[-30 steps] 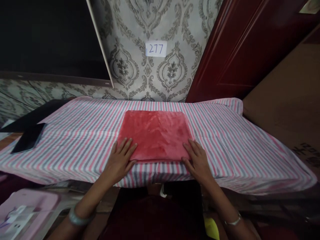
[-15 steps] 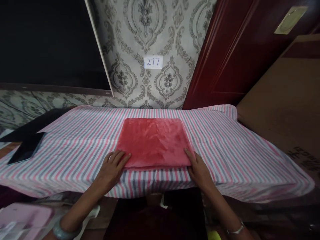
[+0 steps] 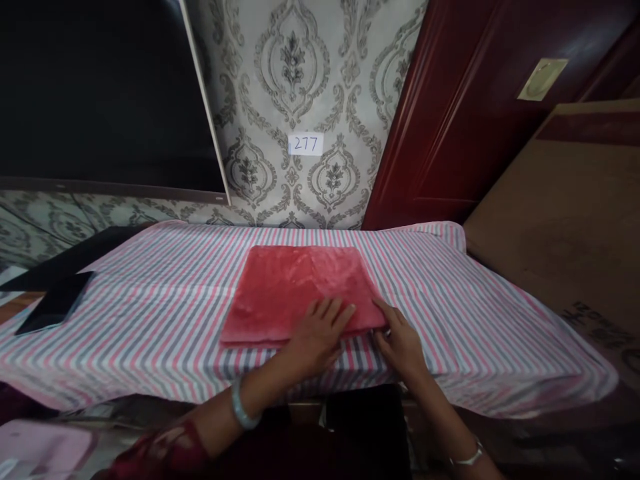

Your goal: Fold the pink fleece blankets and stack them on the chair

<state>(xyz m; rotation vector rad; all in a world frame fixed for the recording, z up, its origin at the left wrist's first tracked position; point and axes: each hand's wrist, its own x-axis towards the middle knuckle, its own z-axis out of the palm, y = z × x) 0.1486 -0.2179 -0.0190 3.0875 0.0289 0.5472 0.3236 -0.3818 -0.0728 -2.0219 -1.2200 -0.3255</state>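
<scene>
A red plush cloth (image 3: 285,287), folded into a flat rectangle, lies on the striped tablecloth (image 3: 170,293). Across its front edge, right of the middle, my left hand (image 3: 320,333) rests on top with the fingers spread. At the near right corner my right hand (image 3: 400,337) holds the cloth's edge, one finger on top and the rest lower down, partly hidden. A pale bangle (image 3: 243,403) circles my left wrist, and a thin bracelet (image 3: 470,457) my right.
On the table's left end lies a dark phone or tablet (image 3: 57,303). A large black screen (image 3: 105,93) hangs over the back left. To the right stand a cardboard box (image 3: 560,213) and a dark red door (image 3: 450,120). A paper marked 277 (image 3: 305,144) is on the wall.
My left hand has moved right, from the cloth's near left corner to its front right part. My right hand stays at the near right corner. The camera view has tilted slightly.
</scene>
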